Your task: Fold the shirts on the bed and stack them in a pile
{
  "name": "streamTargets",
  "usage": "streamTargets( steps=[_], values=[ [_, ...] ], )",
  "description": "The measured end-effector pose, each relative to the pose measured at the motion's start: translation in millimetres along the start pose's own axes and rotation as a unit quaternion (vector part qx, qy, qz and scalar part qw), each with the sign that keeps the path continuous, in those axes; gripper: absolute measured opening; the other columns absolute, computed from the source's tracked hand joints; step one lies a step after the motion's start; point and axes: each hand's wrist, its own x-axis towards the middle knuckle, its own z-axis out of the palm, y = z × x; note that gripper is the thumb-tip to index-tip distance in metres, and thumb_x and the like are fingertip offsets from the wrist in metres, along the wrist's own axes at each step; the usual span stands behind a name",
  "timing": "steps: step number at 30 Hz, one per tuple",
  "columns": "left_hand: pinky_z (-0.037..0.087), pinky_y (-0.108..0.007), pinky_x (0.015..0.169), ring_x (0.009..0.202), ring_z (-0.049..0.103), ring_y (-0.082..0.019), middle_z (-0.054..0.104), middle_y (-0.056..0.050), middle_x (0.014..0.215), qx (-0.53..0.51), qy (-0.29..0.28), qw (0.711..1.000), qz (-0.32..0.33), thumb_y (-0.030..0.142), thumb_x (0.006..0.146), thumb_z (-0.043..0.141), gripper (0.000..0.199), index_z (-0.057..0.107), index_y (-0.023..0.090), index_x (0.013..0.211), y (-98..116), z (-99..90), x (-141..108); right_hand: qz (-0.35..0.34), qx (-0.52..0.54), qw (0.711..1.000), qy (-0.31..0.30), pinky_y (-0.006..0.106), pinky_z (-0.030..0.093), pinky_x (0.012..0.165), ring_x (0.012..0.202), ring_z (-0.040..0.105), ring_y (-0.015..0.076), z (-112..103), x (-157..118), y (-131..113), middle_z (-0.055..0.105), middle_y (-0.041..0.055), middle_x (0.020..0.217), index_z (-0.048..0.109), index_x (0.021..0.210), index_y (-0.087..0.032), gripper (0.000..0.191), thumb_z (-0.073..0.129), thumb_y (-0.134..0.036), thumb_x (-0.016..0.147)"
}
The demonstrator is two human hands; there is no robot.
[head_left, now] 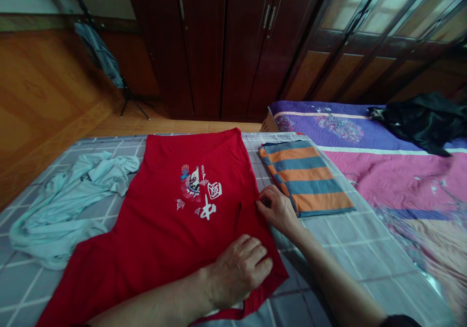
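Note:
A red T-shirt (156, 239) with a printed front lies spread on the grey checked bed sheet (365, 263), its far end toward the cupboards. My left hand (241, 268) rests on the shirt's near right part, with its fingers curled down and closed on the cloth; the fingertips are partly hidden. Farther up, at the shirt's right edge, my right hand (279, 210) pinches the red fabric between thumb and fingers. Just beyond that hand is a folded orange and grey-blue striped garment (306, 176). Left of the shirt lies a crumpled pale mint garment (73, 205).
A second bed with a purple and pink cover (383, 171) adjoins on the right, with a dark garment (426, 120) on it. Dark wooden cupboards (241, 49) stand beyond the beds. At the far left, a tripod stand (127, 93) carries a blue-grey cloth (100, 52).

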Motion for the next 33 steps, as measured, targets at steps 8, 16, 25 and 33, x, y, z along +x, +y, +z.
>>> streamTargets(
  steps=[8,16,25,33],
  values=[
    [0.044,-0.034,0.083,0.084,0.048,-0.017,0.054,-0.004,0.081,0.017,0.049,0.998,-0.038,0.014,0.093,0.042,0.019,0.054,0.015,0.079,-13.9,3.7,-3.2,-0.027,0.047,0.997,0.048,0.028,0.047,0.074,0.081,0.059,0.0168,1.6,-7.6,-2.8,0.060,0.0052,0.096,0.062,0.099,-0.020,0.018,0.053,-0.025,0.084],
    [0.044,-0.034,0.078,0.075,0.046,-0.017,0.052,-0.003,0.074,0.026,0.076,0.995,-0.062,0.009,0.090,0.039,0.024,0.050,0.016,0.070,-17.7,3.2,-4.1,-0.039,0.036,0.995,0.087,0.028,0.046,0.075,0.083,0.059,0.0167,6.9,-7.6,1.2,0.061,0.0052,0.091,0.060,0.075,-0.020,0.011,0.051,-0.015,0.079],
    [0.027,-0.047,0.109,0.122,0.041,-0.024,0.055,-0.008,0.123,0.079,0.091,0.992,0.047,0.019,0.091,0.047,0.031,0.051,0.015,0.122,-10.2,-0.6,-2.9,-0.053,0.090,0.990,0.100,0.031,0.047,0.078,0.087,0.059,0.0179,5.7,-6.4,-1.3,0.063,0.0055,0.094,0.061,0.080,-0.021,0.011,0.051,-0.016,0.078],
    [0.034,-0.041,0.105,0.079,0.053,-0.015,0.056,-0.001,0.076,0.061,0.108,0.992,0.012,0.013,0.089,0.044,0.016,0.056,0.016,0.079,-11.0,-3.7,-2.7,-0.091,0.070,0.987,0.112,0.037,0.048,0.082,0.090,0.059,0.0206,7.3,-5.2,3.2,0.064,0.0074,0.094,0.065,0.084,-0.020,0.014,0.052,-0.020,0.085]
  ],
)
